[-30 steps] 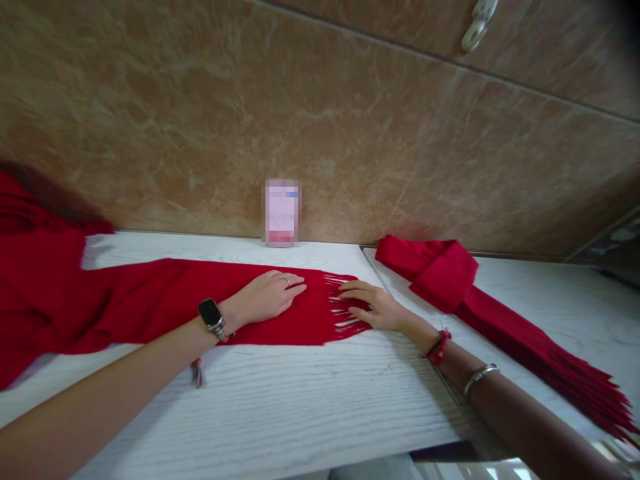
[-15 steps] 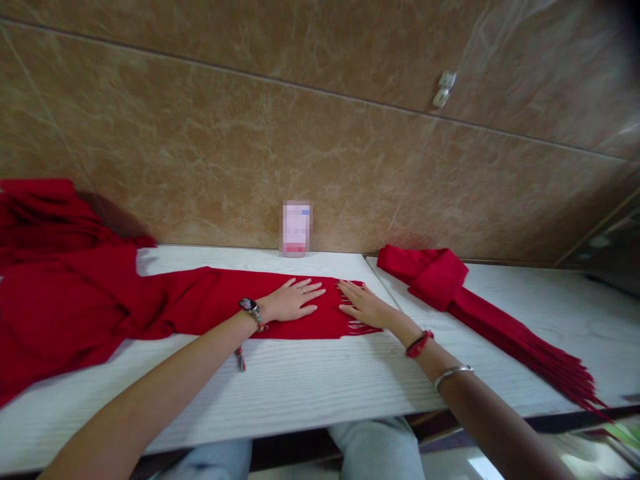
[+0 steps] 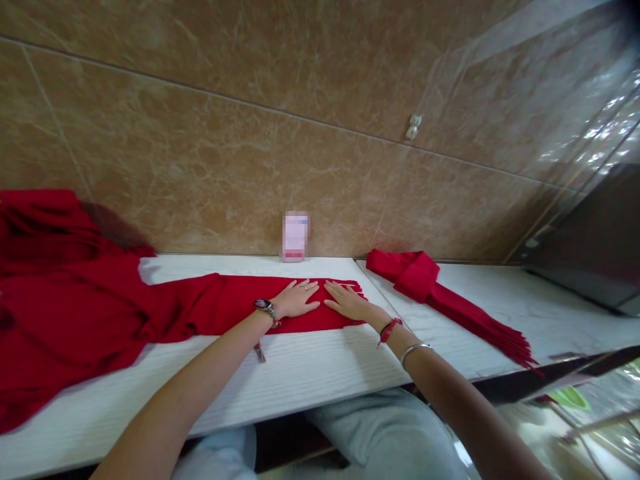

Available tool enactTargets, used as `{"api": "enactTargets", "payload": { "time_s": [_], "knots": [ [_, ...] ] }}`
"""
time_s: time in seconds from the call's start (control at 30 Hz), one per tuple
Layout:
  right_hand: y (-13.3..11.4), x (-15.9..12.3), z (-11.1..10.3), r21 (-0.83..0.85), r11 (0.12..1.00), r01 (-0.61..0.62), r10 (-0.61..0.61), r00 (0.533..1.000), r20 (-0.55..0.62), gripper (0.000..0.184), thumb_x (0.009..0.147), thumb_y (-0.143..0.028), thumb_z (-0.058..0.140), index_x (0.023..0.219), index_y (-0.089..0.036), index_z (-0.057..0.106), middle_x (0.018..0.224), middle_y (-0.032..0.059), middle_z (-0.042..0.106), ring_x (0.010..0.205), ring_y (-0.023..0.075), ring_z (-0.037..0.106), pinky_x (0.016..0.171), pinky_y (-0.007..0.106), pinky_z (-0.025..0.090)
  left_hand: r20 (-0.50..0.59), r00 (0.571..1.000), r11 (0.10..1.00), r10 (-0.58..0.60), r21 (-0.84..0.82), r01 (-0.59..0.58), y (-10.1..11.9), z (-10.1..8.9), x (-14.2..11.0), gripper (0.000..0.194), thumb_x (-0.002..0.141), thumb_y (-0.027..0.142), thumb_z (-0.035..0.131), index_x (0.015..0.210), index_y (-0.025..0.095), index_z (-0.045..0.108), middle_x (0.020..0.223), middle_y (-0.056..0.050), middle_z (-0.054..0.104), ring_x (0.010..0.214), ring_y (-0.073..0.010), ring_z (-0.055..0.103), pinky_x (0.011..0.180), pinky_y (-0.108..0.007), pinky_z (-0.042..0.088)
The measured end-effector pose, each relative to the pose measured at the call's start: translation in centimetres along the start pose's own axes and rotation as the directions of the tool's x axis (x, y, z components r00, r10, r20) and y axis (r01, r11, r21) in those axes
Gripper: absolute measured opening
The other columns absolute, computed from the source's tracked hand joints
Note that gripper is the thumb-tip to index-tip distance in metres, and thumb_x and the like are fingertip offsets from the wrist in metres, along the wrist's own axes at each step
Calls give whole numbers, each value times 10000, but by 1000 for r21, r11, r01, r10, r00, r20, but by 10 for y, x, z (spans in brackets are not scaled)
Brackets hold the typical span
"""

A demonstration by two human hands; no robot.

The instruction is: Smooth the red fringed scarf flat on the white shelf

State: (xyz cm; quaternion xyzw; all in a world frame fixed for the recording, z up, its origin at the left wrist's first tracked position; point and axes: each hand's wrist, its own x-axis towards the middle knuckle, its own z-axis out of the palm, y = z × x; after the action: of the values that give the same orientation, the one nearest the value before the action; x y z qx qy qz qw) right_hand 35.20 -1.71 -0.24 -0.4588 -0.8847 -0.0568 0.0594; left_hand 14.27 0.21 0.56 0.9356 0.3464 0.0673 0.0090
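Observation:
A red scarf (image 3: 215, 305) lies stretched along the white wood-grain table (image 3: 310, 373). Its fringed end is under my hands and its left part bunches into a big red heap (image 3: 55, 300). My left hand (image 3: 296, 299), with a ring and a wrist watch, lies flat and open on the scarf near its end. My right hand (image 3: 347, 301), fingers spread, presses flat on the fringe beside it. The two hands almost touch.
A second red scarf (image 3: 440, 293), folded with a fringed tail, lies on the adjoining white table to the right. A small pink card (image 3: 295, 236) stands against the brown marble wall. A dark panel (image 3: 590, 247) is at far right. My knees show below the table edge.
My right hand has slid left over the fringe toward my left hand. The camera has pulled back and tilted, showing more of the wall and the table edge.

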Motion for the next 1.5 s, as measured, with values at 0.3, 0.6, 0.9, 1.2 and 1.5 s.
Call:
{"api": "enactTargets", "payload": {
  "time_s": [0.3, 0.6, 0.9, 1.2, 1.5],
  "knots": [
    [-2, -3, -4, 41, 999, -32, 32, 999, 2, 528, 922, -399, 316, 1350, -91, 313, 1394, 200, 332, 1306, 287, 252, 1004, 541, 276, -117, 993, 992, 34, 121, -20, 14, -23, -11, 299, 891, 276, 362, 1015, 126, 589, 1102, -138, 550, 947, -227, 566, 831, -352, 414],
    [-31, -4, -50, 213, 966, 149, -107, 975, -196, 208, 846, -286, 510, 945, -124, 594, 963, 114, 604, 928, 207, 551, 832, 369, 451, 57, 991, 975, 120, 180, -129, 25, -47, -84, 343, 871, 332, 448, 1189, 215, 501, 1120, -59, 553, 948, -180, 557, 799, -276, 429],
    [-30, -67, -62, 240, 963, 119, -126, 992, 14, 95, 810, -199, 561, 895, -159, 568, 870, 58, 601, 753, 164, 568, 658, 279, 449, 75, 990, 965, 116, 230, -130, 17, -34, -92, 569, 826, 57, 344, 1323, 334, 363, 1185, -34, 519, 932, -168, 563, 703, -259, 456],
    [-26, -62, -52, 122, 982, 144, -140, 989, -44, 184, 855, -114, 433, 812, -147, 609, 815, 69, 628, 758, 176, 574, 679, 289, 446, -22, 981, 953, 195, 242, -184, 40, -33, -77, 359, 921, 235, 313, 1231, 217, 492, 1181, -78, 545, 1041, -209, 525, 858, -344, 423],
    [-38, -63, -50, 272, 960, 59, 25, 955, -296, 159, 884, -185, 393, 841, -170, 546, 769, 40, 596, 683, 140, 542, 624, 259, 418, -90, 982, 957, 168, 252, -141, 49, -30, -72, 380, 882, 104, 315, 1195, 214, 501, 986, -62, 599, 843, -159, 580, 726, -273, 463]
  ]
}}
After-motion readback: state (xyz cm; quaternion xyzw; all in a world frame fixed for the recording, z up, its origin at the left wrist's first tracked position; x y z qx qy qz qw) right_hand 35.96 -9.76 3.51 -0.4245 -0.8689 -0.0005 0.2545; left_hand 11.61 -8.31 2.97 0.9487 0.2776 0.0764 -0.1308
